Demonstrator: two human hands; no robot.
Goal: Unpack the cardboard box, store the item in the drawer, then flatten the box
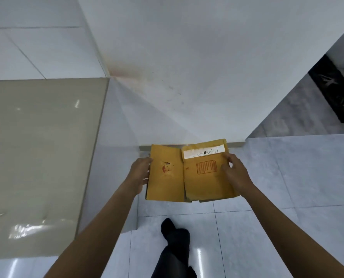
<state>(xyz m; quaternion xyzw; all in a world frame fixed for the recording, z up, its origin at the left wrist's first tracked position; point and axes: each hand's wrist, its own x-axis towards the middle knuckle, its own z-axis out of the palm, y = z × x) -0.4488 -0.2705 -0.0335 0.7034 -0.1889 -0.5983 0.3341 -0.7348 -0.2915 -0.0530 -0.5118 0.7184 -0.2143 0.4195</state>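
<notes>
The flattened cardboard box (189, 173) is held in the air above the tiled floor (287, 197), the left hand (140, 173) in a grip clamped on its left edge, the right hand (234, 173) clamped on its right edge. A white shipping label (204, 152) and red printed stamp (206, 167) show; the writing is too blurred to read.

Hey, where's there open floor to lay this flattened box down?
Bare grey tiled floor lies right of the cardboard box, running to the white wall. More lies below the box, beside the dark-socked foot. The glossy beige surface to the left is also bare. Both the left hand and right hand have a grip on the box.
</notes>
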